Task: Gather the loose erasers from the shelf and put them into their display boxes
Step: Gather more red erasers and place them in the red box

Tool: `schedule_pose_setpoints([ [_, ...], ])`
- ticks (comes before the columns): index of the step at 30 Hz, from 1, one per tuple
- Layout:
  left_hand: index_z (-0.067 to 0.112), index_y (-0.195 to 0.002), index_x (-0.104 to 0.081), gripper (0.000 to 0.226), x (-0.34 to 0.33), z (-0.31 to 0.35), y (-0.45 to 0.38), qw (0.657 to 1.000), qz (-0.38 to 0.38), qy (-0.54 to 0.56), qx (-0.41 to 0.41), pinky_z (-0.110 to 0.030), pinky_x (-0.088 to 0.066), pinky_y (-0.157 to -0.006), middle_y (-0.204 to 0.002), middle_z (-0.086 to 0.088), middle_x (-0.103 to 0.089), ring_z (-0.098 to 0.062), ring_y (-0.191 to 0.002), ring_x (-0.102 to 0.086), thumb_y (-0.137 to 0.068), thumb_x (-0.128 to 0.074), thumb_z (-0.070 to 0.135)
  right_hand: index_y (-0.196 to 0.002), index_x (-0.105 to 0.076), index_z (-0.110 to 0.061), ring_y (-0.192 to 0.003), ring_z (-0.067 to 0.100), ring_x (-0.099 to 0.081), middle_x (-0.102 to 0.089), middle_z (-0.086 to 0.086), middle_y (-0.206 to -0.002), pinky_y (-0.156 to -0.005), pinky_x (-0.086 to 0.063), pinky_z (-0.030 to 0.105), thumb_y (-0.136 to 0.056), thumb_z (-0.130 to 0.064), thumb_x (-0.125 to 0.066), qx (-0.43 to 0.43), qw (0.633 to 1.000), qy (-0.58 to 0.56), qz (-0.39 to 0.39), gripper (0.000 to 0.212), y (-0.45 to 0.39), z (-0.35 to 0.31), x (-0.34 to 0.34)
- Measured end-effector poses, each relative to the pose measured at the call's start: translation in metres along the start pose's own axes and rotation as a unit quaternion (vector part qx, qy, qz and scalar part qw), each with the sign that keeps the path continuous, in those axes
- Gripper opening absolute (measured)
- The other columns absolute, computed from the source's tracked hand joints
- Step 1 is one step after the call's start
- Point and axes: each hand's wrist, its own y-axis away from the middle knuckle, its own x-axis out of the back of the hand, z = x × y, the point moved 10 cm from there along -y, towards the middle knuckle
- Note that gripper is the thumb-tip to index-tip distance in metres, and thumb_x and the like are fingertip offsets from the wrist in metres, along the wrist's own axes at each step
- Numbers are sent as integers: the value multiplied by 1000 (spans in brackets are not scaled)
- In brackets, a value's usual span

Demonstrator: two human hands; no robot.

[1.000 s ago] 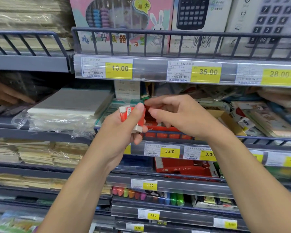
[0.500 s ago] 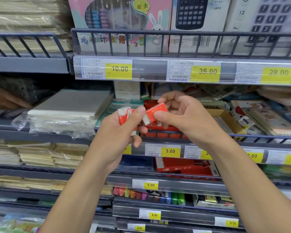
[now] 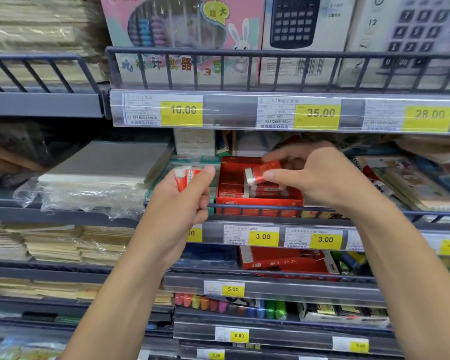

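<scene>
A red display box [image 3: 257,203] stands on the middle shelf behind the wire rail, with several red-sleeved erasers [image 3: 231,189] lying inside. My right hand [image 3: 320,178] pinches one red eraser with a white end [image 3: 261,172] between thumb and fingers, just above the box's open top. My left hand [image 3: 177,203] is left of the box and grips a small bunch of red and white erasers [image 3: 183,178], thumb pressed on top.
A wrapped stack of white pads [image 3: 99,172] lies left of the box. Notebooks and packets [image 3: 405,183] crowd the right side. A dark wire rail [image 3: 322,207] runs along the shelf front. Another person's hand [image 3: 0,159] shows at the far left. Calculator boxes [image 3: 304,35] stand above.
My right hand took one eraser from the bunch in my left hand and carried it right, over the red box. My left hand has stayed nearly still.
</scene>
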Motion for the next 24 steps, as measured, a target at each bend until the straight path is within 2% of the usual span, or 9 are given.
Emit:
schedule_pose_setpoints([
  [1,18,-87,-59,21,2,0,-1,1000,3,2,5,-19,-35,-43,-70,5,-54,-8,-58,-45,-86,-75,32,-102,-71,-42,-59,4,-65,-73,-12,-66,-57,-49,16,-82,-49,-74,-10,999,37,-20,21,-1,4,-2],
  [3,16,-91,-56,20,3,0,-1,1000,2,7,15,-20,-35,-43,-71,4,-55,-8,-59,-46,-80,-70,25,-103,-67,-46,-49,-6,-58,-65,-24,-54,-44,-37,8,-86,-44,-72,-19,995,81,-61,18,-1,7,-7],
  [5,13,-94,-54,18,2,0,-1,1000,-3,12,20,-20,-36,-44,-69,3,-56,-9,-59,-46,-81,-65,19,-104,-66,-45,-44,-12,-53,-56,-25,-42,-42,-34,6,-88,-40,-71,-15,991,113,-74,17,-2,7,-9],
  [6,12,-94,-55,14,2,0,0,1000,-6,12,20,-21,-37,-45,-69,2,-57,-9,-59,-46,-85,-64,18,-105,-67,-43,-47,-14,-53,-58,-23,-44,-44,-35,5,-88,-39,-72,-12,989,125,-72,18,-3,8,-8],
  [8,10,-93,-57,8,0,2,0,1000,-10,6,15,-21,-40,-46,-70,-1,-60,-11,-57,-47,-96,-62,15,-111,-69,-38,-57,-16,-56,-67,-20,-64,-49,-36,3,-87,-38,-74,-14,988,135,-68,25,-7,10,-9],
  [10,8,-93,-62,13,-1,3,0,1000,-18,3,11,-22,-43,-47,-73,-4,-63,-14,-57,-50,-102,-60,18,-111,-70,-34,-62,-15,-57,-64,-23,-78,-54,-38,2,-85,-37,-76,-13,987,144,-71,27,-11,13,-11],
  [13,8,-95,-65,18,-3,4,0,1000,-29,5,6,-23,-45,-48,-77,-7,-66,-16,-56,-51,-103,-61,22,-106,-70,-36,-75,-10,-57,-58,-25,-84,-58,-41,3,-84,-44,-75,-3,978,191,-88,24,-16,13,-17],
  [18,6,-99,-67,19,-2,3,-1,999,-31,14,2,-22,-47,-49,-81,-8,-71,-16,-56,-53,-103,-62,25,-104,-71,-35,-90,9,-60,-62,-13,-103,-82,-52,28,-84,-44,-74,18,955,274,-114,22,-23,15,-31],
  [24,11,-101,-76,28,-6,2,1,999,-40,1,-6,-23,-51,-52,-90,-8,-76,-18,-72,-67,-91,-70,37,-105,-72,-34,-81,-1,-55,-59,-19,-99,-76,-46,22,-84,-47,-74,18,950,273,-149,25,-27,15,-34],
])
